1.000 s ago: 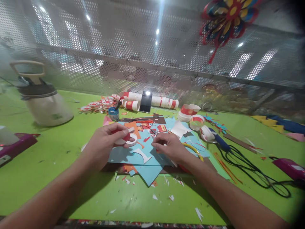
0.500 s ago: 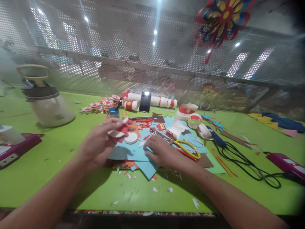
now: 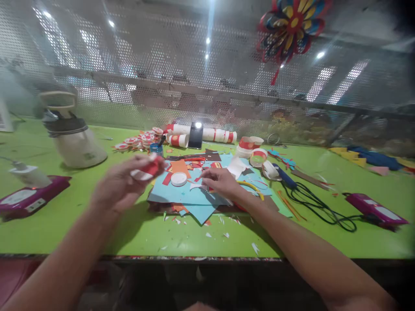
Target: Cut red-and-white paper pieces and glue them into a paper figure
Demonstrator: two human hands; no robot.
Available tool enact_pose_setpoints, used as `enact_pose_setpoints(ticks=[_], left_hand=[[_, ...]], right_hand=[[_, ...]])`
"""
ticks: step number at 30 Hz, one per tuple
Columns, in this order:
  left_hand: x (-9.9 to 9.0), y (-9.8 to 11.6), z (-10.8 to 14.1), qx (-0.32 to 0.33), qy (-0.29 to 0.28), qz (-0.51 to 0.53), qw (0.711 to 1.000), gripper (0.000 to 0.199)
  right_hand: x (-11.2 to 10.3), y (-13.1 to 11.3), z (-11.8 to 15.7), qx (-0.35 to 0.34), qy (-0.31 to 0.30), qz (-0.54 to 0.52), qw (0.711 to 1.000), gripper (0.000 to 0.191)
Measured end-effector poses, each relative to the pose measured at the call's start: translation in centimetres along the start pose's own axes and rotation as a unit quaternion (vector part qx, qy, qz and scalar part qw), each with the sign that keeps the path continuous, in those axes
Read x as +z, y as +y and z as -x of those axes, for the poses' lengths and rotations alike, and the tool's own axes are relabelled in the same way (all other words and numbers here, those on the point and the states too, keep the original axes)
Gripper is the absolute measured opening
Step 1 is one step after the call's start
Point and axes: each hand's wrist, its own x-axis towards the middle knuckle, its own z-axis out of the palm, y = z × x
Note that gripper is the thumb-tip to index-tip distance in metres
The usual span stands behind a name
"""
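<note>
My left hand (image 3: 121,183) is closed on a red and white paper piece (image 3: 148,169), raised left of the blue paper sheets (image 3: 175,196). My right hand (image 3: 218,180) hovers low over those sheets, thumb and fingertips pinched together around a small white scrap (image 3: 197,186). A round white lid (image 3: 178,179) lies on the paper between the hands. Yellow-handled scissors (image 3: 253,188) rest partly hidden behind my right hand and wrist. Red and orange paper scraps (image 3: 179,167) lie around the lid.
At the back stand a blue jar (image 3: 156,149), a phone (image 3: 196,135) and red-white paper cups (image 3: 245,146). A white pot-like container (image 3: 78,144) and a purple power strip (image 3: 35,196) are at left. A black cable (image 3: 311,203) coils at right, near a blue-handled tool (image 3: 284,176).
My left hand has moved left with the red and white piece. My right hand's fingers have drawn together at a white scrap. The camera view has shifted, showing more below the table edge.
</note>
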Motion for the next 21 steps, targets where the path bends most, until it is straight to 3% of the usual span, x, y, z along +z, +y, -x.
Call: enact_pose_setpoints(ticks=[3,6,12,17,21], left_hand=[[2.0,-2.3,1.5,-0.080,-0.122,-0.022,0.989,0.007],[2.1,-2.7,2.0,-0.096,-0.161,-0.038,0.982,0.007],[0.7,-0.1,2.5,-0.041,-0.070,-0.030,0.996,0.014],[-0.7,2.2,3.4,-0.040,-0.021,-0.034,0.998,0.023],[0.0,2.9,4.4,-0.052,0.016,-0.033,0.998,0.029]], right_hand=[[-0.8,0.0,-0.1,0.012,0.042,-0.015,0.999,0.026],[-2.4,0.2,-0.2,0.038,0.089,0.002,0.995,0.027],[-8.2,1.5,1.5,0.111,0.118,0.081,0.983,0.028],[-14.4,1.0,6.2,0.155,0.080,0.148,0.974,0.026],[-18.6,0.7,10.3,0.204,0.125,0.208,0.948,0.025]])
